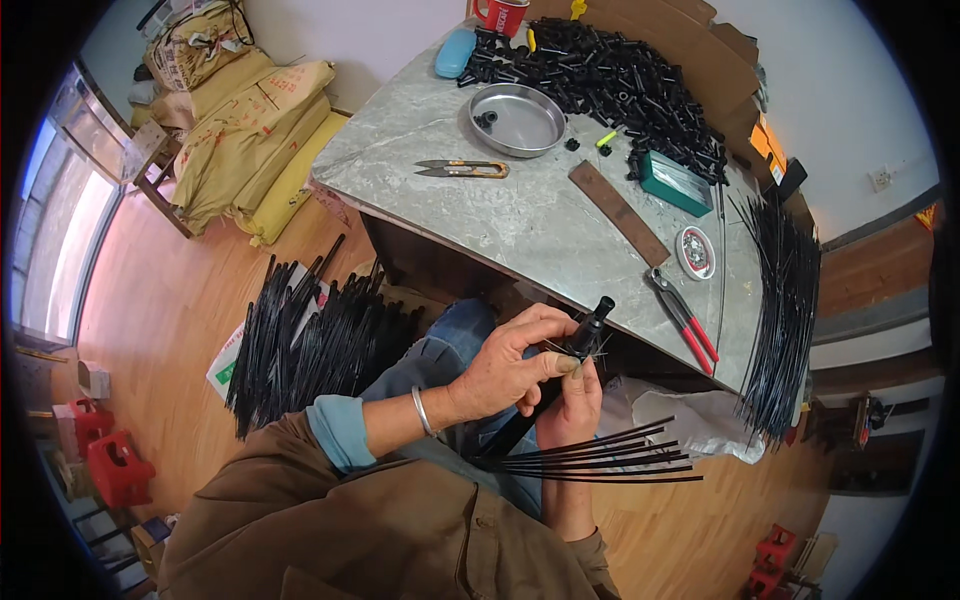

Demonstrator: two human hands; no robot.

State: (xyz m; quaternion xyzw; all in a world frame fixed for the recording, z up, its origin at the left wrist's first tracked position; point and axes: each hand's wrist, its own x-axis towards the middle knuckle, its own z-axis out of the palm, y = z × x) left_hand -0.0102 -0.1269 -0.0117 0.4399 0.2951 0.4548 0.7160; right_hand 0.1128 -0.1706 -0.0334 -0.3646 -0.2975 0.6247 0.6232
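White lettering [512,4] on red mug [503,20].

Jacket [380,530]: was brown and long-sleeved, with a dark seam [466,545] down the front. Cuff [342,432]: was light blue and showed beyond the left sleeve [265,465]. Bangle [421,411]: was silver-toned (slim and plain), worn at the left wrist [446,402]. Trousers [465,326]: were blue denim, paler in patches.

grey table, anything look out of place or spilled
Only mildly: two small black pieces lie loose right of the round metal pan, apart from the heap of black parts, like strays. I see no clear spill.
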